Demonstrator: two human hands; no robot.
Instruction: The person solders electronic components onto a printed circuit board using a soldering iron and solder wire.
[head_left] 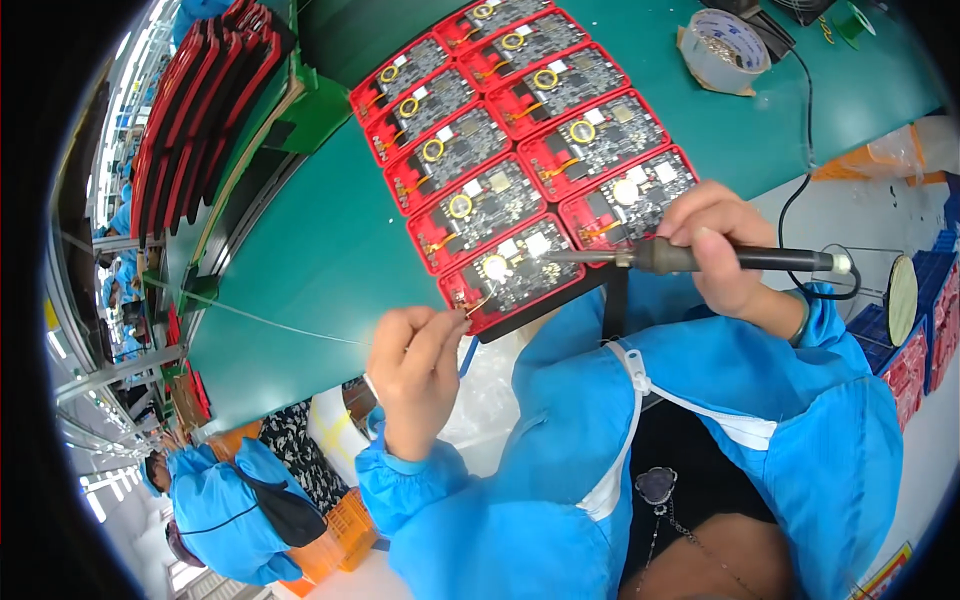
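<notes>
My right hand (722,243) grips a soldering iron (655,256) by its dark handle. The iron's tip reaches left over the nearest circuit board (525,283), close to a bright white spot. Pinched in my left hand (412,365), by the near left corner of that board, is a thin solder wire (275,322); its tail trails off to the left. Boards lie in two columns, each in a red frame (484,322), several with a yellow ring. Glare hides whether the tip touches the board.
On the green table (290,270), a roll of tape (725,45) holding small metal bits stands at the far right. The iron's black cable (810,120) hangs over the table edge. Red frames (205,110) stand stacked at left. A co-worker in blue (230,515) is lower left, near orange crates (345,530).
</notes>
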